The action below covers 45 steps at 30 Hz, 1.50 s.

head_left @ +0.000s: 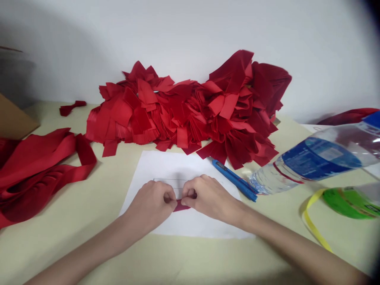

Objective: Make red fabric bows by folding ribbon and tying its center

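Both my hands meet over a white sheet of paper [204, 229] with thin lines drawn on it. A small piece of red ribbon [181, 207] is between them, mostly covered by the fingers. My left hand [154, 200] pinches its left side between thumb and forefinger. On the other side my right hand [208, 196] pinches it in the same way, the fingertips nearly touching. Just beyond my right hand, a blue utility knife [234, 179] lies slanted across the paper's right edge.
Behind the paper rises a large heap of cut red ribbon pieces [184, 111]. Long red ribbon [44, 166] lies loose at left, with a small red bow [72, 107] beyond. A water bottle [320, 154] and a green-labelled roll of yellow ribbon [350, 202] are at right.
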Each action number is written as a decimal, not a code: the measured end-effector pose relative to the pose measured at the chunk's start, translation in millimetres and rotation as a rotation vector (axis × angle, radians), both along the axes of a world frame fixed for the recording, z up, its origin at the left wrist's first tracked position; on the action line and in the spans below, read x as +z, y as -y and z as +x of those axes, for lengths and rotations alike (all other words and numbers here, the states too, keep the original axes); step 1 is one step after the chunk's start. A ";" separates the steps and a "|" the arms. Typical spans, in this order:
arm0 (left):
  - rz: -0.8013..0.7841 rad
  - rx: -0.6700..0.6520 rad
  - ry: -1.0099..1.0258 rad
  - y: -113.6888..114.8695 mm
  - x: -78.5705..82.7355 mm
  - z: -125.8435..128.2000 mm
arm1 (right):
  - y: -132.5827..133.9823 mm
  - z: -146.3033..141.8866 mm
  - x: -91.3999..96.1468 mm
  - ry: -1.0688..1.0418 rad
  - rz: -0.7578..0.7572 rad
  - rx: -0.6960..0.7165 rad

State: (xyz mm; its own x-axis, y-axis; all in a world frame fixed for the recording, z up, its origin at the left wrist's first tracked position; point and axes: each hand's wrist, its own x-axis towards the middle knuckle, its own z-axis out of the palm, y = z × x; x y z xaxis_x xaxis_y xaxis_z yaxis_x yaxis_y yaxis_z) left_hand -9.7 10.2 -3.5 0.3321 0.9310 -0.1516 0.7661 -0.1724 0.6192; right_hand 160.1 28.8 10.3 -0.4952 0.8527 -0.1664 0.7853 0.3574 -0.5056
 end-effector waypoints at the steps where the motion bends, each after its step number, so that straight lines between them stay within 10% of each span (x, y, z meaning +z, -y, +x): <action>1: -0.003 -0.009 -0.013 -1.8 1.3 0.7 | -1.8 0.1 0.0 0.000 0.001 0.009; 19: 0.004 -0.046 -0.113 -7.6 -0.2 3.4 | -13.6 1.6 1.0 0.076 0.014 0.183; 35: 0.835 -0.396 -0.198 23.0 -27.2 -12.2 | 19.2 22.1 -38.5 0.072 0.837 0.544; 45: 0.932 -0.482 -0.228 29.2 -33.7 -20.2 | 21.2 27.8 -32.4 0.125 0.823 0.578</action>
